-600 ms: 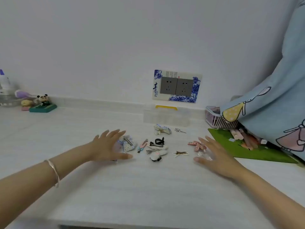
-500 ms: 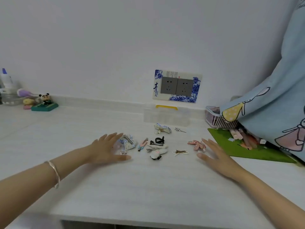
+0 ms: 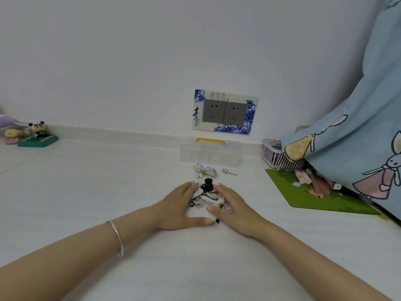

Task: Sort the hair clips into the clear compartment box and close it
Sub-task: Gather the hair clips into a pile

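Note:
Several hair clips (image 3: 206,196) are bunched in a small heap on the white table, a black claw clip (image 3: 207,186) on top. My left hand (image 3: 180,208) cups the heap from the left and my right hand (image 3: 233,206) from the right, palms facing in, thumbs nearly touching in front. A blue-and-white bow clip (image 3: 205,171) and a thin silver clip (image 3: 228,172) lie apart, just beyond the heap. The clear compartment box (image 3: 209,154) with a yellow latch stands shut against the wall behind them.
A pink wire basket (image 3: 276,158) and a green mat (image 3: 303,195) with pens lie at the right, under a hanging blue cartoon-print cloth (image 3: 358,131). Small panda figurines (image 3: 38,135) sit far left by the wall. A double wall socket (image 3: 224,112) is above the box.
Both hands swept inward from either side and pushed the scattered clips together into one heap between them. The bow clip and silver clip stayed where they were.

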`<state>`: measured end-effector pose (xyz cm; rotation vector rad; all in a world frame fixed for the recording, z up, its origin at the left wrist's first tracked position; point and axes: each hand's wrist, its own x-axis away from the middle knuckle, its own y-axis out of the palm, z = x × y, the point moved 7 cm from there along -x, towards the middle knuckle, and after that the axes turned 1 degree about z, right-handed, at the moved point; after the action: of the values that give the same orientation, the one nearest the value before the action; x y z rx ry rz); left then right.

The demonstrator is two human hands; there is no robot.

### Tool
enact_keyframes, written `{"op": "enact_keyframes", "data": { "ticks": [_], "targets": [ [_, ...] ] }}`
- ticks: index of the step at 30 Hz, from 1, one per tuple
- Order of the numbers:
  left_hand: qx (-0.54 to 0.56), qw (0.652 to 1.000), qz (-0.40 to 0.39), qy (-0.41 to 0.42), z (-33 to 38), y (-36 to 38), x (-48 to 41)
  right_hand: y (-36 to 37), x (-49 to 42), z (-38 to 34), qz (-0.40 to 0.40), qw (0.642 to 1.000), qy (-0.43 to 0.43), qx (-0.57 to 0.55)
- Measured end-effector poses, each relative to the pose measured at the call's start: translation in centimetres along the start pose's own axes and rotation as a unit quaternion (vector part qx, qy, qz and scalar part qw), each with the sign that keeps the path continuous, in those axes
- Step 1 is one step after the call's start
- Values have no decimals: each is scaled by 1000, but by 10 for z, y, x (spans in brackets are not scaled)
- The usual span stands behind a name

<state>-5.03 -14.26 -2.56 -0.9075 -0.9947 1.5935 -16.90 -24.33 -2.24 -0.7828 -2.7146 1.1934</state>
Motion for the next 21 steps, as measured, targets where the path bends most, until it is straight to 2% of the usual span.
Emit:
{"op": "enact_keyframes", "data": {
  "ticks": [3, 6, 9, 15, 21],
  "targets": [
    [-5, 1000, 10, 8, -6, -9, -9, -13, -7, 6, 10, 999, 6, -38],
    [78, 995, 52, -33, -27, -33, -28, -40, -25, 19, 59, 991, 45, -111],
    [152, 985, 51, -68, -44, -40, -58, -53, -52, 31, 73, 986, 77, -125],
    [199, 978, 13, -62, -46, -23, -111, -46, -97, 40, 40, 992, 84, -88],
    [204, 979, -14, -20, -37, -18, -99, -22, -80, 21, -38, 993, 44, -100]
  ]
}}
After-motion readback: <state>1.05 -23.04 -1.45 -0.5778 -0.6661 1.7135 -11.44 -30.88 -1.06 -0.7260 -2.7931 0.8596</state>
